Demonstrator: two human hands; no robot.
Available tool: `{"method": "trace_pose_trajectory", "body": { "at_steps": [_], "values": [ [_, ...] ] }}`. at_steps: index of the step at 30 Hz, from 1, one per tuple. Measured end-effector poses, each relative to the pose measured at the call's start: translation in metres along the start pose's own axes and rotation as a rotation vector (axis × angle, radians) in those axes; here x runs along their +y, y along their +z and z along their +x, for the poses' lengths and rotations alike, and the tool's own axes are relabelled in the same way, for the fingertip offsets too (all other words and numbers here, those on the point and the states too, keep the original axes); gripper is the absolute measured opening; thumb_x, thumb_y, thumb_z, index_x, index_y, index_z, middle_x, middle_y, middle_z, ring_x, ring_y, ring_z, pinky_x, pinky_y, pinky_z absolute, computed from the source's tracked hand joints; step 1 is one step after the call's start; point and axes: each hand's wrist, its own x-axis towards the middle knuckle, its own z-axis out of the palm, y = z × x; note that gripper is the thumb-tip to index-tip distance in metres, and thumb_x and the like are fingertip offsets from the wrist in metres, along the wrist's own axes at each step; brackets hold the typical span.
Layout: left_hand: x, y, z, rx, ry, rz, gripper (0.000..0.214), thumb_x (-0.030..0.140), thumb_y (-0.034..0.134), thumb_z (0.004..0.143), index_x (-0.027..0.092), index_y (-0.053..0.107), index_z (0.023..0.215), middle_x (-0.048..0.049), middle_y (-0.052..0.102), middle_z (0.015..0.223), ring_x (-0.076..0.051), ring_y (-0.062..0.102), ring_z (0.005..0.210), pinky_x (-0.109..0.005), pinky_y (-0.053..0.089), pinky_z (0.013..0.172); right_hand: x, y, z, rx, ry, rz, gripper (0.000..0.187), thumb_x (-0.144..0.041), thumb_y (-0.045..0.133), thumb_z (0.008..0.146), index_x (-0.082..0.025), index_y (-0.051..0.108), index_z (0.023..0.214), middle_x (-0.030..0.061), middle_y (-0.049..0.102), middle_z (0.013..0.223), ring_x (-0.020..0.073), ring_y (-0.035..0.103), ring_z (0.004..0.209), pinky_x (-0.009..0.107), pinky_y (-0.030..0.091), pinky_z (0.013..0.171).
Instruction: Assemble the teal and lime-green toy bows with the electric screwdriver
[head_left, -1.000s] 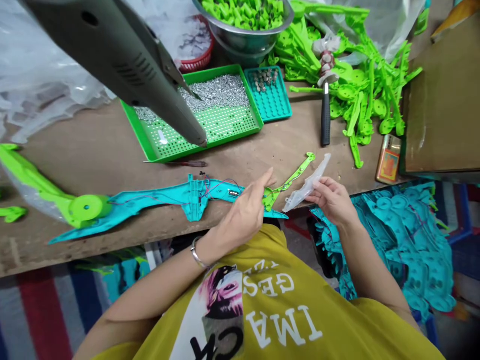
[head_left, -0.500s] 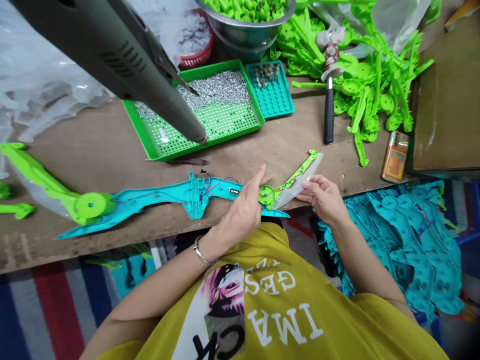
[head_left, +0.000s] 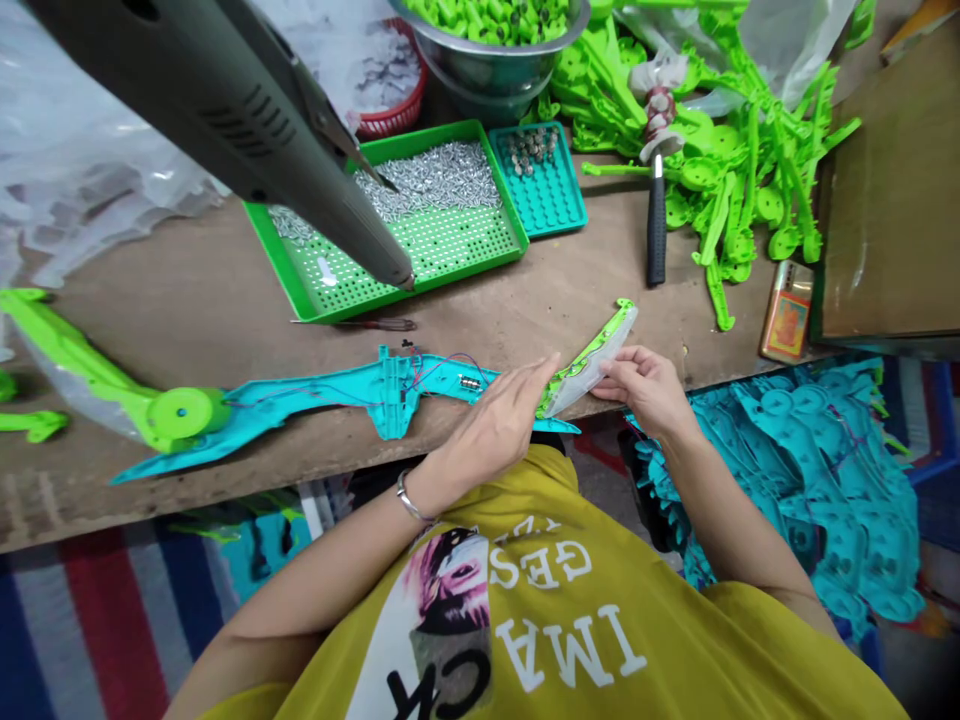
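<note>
A blue plastic toy bow body (head_left: 322, 393) with thin wires lies along the table's front edge. At its left end sits a green limb (head_left: 112, 375) with a round hub. My left hand (head_left: 499, 420) lies flat, fingers stretched out together, over the right end of the body, hiding the hub of the other green limb (head_left: 600, 337). A translucent white plastic strip (head_left: 589, 378) lies along that limb's lower side. My right hand (head_left: 645, 390) pinches the strip's outer edge between thumb and fingers.
A grey electric screwdriver (head_left: 300, 150) hangs over a green tray (head_left: 420, 285) of screws. Beside it are a small teal tray (head_left: 551, 210), a black-handled hammer (head_left: 657, 225) and piled green limbs (head_left: 739, 190). Blue bodies (head_left: 817, 480) are stacked below right; a cardboard box (head_left: 892, 220) stands right.
My left hand has slid right and now covers the right limb's hub. My right hand has shifted slightly left with the strip, which sits closer against the limb.
</note>
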Motion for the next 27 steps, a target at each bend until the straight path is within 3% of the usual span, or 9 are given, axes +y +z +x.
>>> {"method": "trace_pose_trajectory", "body": {
  "at_steps": [4, 10, 14, 17, 23, 27],
  "values": [
    [-0.004, 0.002, -0.001, -0.061, -0.005, 0.02, 0.06, 0.007, 0.035, 0.101, 0.015, 0.03, 0.16, -0.0202, 0.057, 0.15, -0.028, 0.054, 0.142, -0.051, 0.05, 0.114, -0.004, -0.001, 0.004, -0.015, 0.017, -0.027, 0.043, -0.038, 0.094, 0.066, -0.018, 0.061, 0.085, 0.0048, 0.078, 0.076, 0.0169, 0.077, 0.064, 0.028, 0.068, 0.064],
    [-0.003, 0.0, 0.0, -0.096, -0.015, 0.059, 0.055, 0.009, 0.034, 0.102, 0.013, 0.038, 0.157, -0.0199, 0.058, 0.15, -0.028, 0.054, 0.142, -0.05, 0.05, 0.114, -0.007, 0.0, 0.006, -0.006, 0.001, -0.011, 0.043, -0.036, 0.096, 0.062, -0.018, 0.063, 0.082, 0.0022, 0.076, 0.07, 0.0156, 0.075, 0.06, 0.025, 0.067, 0.06],
    [-0.002, -0.002, 0.002, -0.096, 0.018, 0.058, 0.049, 0.023, 0.044, 0.107, 0.019, 0.044, 0.155, -0.0177, 0.059, 0.147, -0.029, 0.055, 0.141, -0.051, 0.051, 0.113, -0.007, 0.002, 0.006, -0.002, -0.003, 0.011, 0.043, -0.034, 0.097, 0.061, -0.018, 0.063, 0.081, 0.0002, 0.075, 0.066, 0.0136, 0.073, 0.055, 0.023, 0.066, 0.057],
    [-0.003, -0.001, 0.001, -0.092, 0.061, 0.087, 0.047, 0.035, 0.055, 0.104, 0.023, 0.054, 0.149, -0.0182, 0.06, 0.145, -0.033, 0.054, 0.14, -0.055, 0.052, 0.11, -0.007, 0.002, 0.005, -0.001, 0.032, -0.016, 0.038, -0.031, 0.094, 0.067, -0.018, 0.061, 0.083, 0.0017, 0.076, 0.066, 0.0146, 0.074, 0.055, 0.023, 0.065, 0.056],
    [-0.009, 0.006, -0.002, -0.033, 0.084, 0.132, 0.039, 0.031, 0.057, 0.103, 0.025, 0.061, 0.142, -0.0162, 0.062, 0.143, -0.031, 0.059, 0.135, -0.052, 0.056, 0.106, -0.015, -0.003, 0.01, -0.035, 0.095, -0.117, 0.029, -0.027, 0.087, 0.08, -0.017, 0.06, 0.084, 0.0051, 0.076, 0.065, 0.0164, 0.074, 0.054, 0.022, 0.063, 0.052],
    [-0.01, 0.007, -0.001, -0.004, 0.116, 0.162, 0.039, 0.031, 0.058, 0.103, 0.024, 0.062, 0.141, -0.0166, 0.063, 0.142, -0.031, 0.06, 0.133, -0.051, 0.057, 0.105, -0.03, -0.011, 0.03, 0.039, 0.061, -0.187, 0.028, -0.036, 0.076, 0.092, -0.018, 0.057, 0.08, 0.0044, 0.073, 0.058, 0.015, 0.07, 0.047, 0.022, 0.06, 0.045]
  ]
}}
